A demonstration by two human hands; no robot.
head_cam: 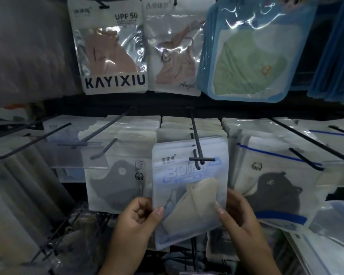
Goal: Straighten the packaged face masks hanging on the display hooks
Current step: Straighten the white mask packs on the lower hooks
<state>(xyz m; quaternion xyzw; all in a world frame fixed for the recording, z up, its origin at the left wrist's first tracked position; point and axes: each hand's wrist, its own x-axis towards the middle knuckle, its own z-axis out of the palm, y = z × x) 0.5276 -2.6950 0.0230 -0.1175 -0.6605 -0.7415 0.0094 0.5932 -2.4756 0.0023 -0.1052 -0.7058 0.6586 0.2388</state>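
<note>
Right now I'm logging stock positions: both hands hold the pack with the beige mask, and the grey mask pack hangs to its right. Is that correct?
Not quite. In the head view the grey mask pack hangs to the left of the beige mask pack, not the right. The left hand and right hand do both hold it.

Pale fabric at upper left, clear plastic label holder

Left hand fingers curled, thumb pinching forward, right hand mirrored, thumb pressed inward, forearms raised
</note>
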